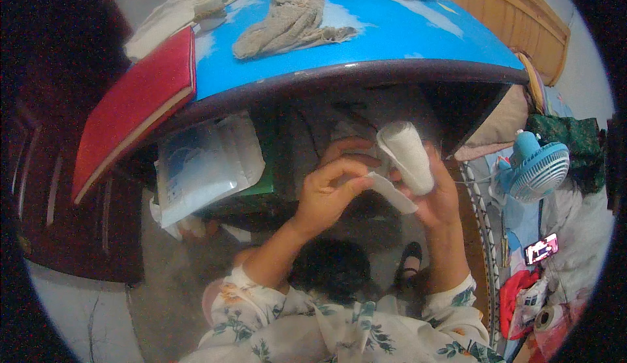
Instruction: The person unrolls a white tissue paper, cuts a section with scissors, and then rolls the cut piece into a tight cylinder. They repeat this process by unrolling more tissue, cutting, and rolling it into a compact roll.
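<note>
Before me, just below the table edge, my right hand (438, 196) holds a white roll (409, 154), which looks like paper towel or cloth, tilted with its open end up. A loose end (392, 192) hangs from the roll towards the left. My left hand (333, 186) pinches the tip of that loose end between thumb and forefinger. The other fingers of my left hand are curled behind, and part of them is hidden.
The blue-topped table (382, 34) bears a crumpled beige cloth (294, 25) and a red hardcover book (142, 103) jutting over its left edge. A plastic packet (205, 162) sits under the edge. At right are a small blue fan (536, 167) and a phone (541, 249).
</note>
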Action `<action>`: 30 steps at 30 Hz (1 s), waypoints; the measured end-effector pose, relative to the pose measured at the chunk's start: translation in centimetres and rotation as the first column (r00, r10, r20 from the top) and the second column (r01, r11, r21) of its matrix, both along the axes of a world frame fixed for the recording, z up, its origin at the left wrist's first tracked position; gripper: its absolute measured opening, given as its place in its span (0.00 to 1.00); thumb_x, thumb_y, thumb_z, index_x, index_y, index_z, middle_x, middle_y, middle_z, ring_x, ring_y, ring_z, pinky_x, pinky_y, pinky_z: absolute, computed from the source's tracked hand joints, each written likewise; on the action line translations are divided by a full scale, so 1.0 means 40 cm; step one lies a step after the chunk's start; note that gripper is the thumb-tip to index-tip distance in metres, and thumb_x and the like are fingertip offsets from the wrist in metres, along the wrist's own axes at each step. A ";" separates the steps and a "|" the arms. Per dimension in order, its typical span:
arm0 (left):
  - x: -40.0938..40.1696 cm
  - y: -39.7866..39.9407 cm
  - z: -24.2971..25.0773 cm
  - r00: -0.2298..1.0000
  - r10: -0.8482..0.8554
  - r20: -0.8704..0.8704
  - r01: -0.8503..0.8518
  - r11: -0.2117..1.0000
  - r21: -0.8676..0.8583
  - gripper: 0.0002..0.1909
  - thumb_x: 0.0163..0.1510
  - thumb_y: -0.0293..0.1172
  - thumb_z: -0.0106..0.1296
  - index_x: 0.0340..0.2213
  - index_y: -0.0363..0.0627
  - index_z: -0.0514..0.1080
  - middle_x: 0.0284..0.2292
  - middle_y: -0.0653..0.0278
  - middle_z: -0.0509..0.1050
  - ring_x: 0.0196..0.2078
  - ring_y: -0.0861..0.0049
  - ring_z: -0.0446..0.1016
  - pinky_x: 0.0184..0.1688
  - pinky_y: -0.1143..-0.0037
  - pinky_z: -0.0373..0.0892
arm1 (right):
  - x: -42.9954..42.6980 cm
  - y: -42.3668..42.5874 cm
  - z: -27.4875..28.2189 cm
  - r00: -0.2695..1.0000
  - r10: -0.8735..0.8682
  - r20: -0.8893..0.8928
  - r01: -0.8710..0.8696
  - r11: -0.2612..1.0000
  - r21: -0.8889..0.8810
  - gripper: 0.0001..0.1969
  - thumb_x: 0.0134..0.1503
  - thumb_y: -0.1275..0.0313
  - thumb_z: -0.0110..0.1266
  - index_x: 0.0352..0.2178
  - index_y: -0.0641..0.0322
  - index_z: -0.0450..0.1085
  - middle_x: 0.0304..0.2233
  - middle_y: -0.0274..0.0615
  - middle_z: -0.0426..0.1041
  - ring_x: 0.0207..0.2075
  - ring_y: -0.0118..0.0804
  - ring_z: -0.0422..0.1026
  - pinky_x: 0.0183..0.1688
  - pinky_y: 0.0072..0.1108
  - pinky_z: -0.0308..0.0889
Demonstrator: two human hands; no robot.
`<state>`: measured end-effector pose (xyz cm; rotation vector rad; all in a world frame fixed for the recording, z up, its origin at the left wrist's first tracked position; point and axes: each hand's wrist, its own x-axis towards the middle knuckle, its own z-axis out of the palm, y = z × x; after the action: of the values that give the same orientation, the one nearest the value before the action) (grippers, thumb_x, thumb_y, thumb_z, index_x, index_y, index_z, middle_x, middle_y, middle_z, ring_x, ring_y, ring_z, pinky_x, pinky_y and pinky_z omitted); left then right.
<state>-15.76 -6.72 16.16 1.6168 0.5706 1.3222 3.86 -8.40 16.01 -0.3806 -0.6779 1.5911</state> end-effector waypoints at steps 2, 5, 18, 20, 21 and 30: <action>0.002 0.001 0.007 0.999 0.035 -0.033 -0.033 0.998 0.046 0.04 0.44 0.20 0.55 0.26 0.39 0.71 0.48 0.56 0.62 0.46 0.74 0.66 0.48 0.76 0.61 | 0.006 0.000 -0.003 0.999 0.044 0.027 -0.044 0.999 0.002 0.17 0.54 0.57 0.47 0.38 0.55 0.56 0.35 0.51 0.68 0.30 0.43 0.72 0.21 0.23 0.68; 0.006 0.015 0.018 0.996 0.083 -0.023 -0.074 0.962 0.263 0.04 0.43 0.20 0.55 0.26 0.39 0.72 0.47 0.57 0.63 0.42 0.76 0.68 0.45 0.78 0.63 | 0.002 0.005 -0.013 0.997 0.066 0.046 -0.064 0.998 -0.023 0.17 0.55 0.57 0.46 0.38 0.55 0.56 0.35 0.50 0.68 0.28 0.42 0.72 0.20 0.22 0.68; 0.028 0.015 0.027 0.952 0.272 -0.144 -0.083 0.678 0.730 0.06 0.39 0.18 0.56 0.24 0.38 0.71 0.40 0.54 0.70 0.32 0.70 0.73 0.33 0.76 0.70 | -0.021 -0.006 0.001 0.998 -0.019 0.060 0.024 0.997 -0.079 0.20 0.54 0.56 0.47 0.43 0.56 0.58 0.38 0.42 0.67 0.39 0.37 0.69 0.38 0.28 0.67; 0.036 0.014 0.026 0.950 0.270 -0.158 -0.073 0.683 0.727 0.06 0.39 0.19 0.56 0.23 0.37 0.71 0.39 0.54 0.71 0.32 0.68 0.73 0.32 0.75 0.71 | -0.010 -0.005 -0.005 0.992 0.009 0.125 -0.012 1.000 0.019 0.21 0.53 0.58 0.49 0.44 0.56 0.57 0.39 0.42 0.67 0.39 0.37 0.69 0.40 0.28 0.67; 0.038 0.013 0.028 0.944 0.280 -0.174 -0.071 0.688 0.722 0.06 0.39 0.19 0.56 0.23 0.37 0.70 0.39 0.54 0.71 0.32 0.68 0.73 0.32 0.75 0.70 | -0.004 -0.004 -0.007 0.987 0.020 0.160 -0.031 0.997 0.067 0.21 0.52 0.59 0.50 0.44 0.57 0.56 0.39 0.42 0.66 0.39 0.37 0.69 0.40 0.28 0.67; 0.040 0.029 0.011 0.879 0.433 -0.201 -0.051 0.503 0.863 0.07 0.36 0.21 0.57 0.23 0.39 0.72 0.36 0.54 0.73 0.32 0.67 0.73 0.32 0.74 0.70 | -0.022 -0.014 0.018 0.932 -0.106 0.346 0.096 0.994 0.045 0.20 0.55 0.65 0.46 0.47 0.58 0.55 0.39 0.44 0.66 0.39 0.34 0.68 0.39 0.24 0.66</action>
<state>-14.16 -5.58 16.61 2.7610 0.4109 1.6197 2.97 -8.97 16.71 -0.6771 -0.9347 1.4275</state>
